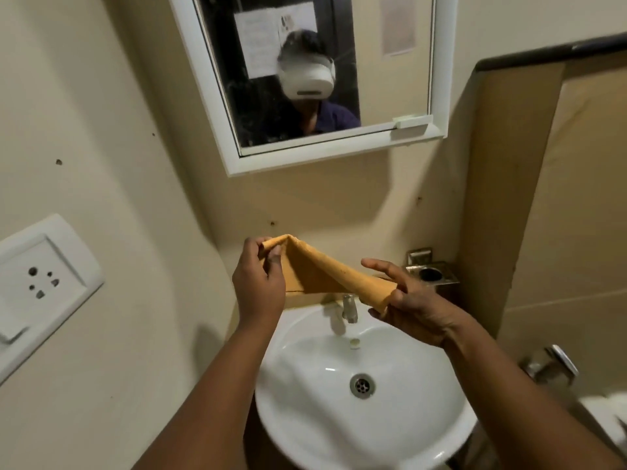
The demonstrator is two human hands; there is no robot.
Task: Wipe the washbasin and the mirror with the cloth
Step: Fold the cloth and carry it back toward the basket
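An orange cloth hangs stretched between both hands, above the back of the white washbasin. My left hand pinches its upper left corner between thumb and fingers. My right hand holds the lower right end against the palm, with the index and middle fingers stretched out. The metal tap stands just below the cloth, and the drain lies in the middle of the bowl. A white-framed mirror hangs on the wall above, its glass speckled, and it reflects a person wearing a headset.
A white socket plate sits on the left wall. A metal holder with a round hole is fixed to the wall right of the tap. A brown panel rises at right, with a chrome fitting and a white object below.
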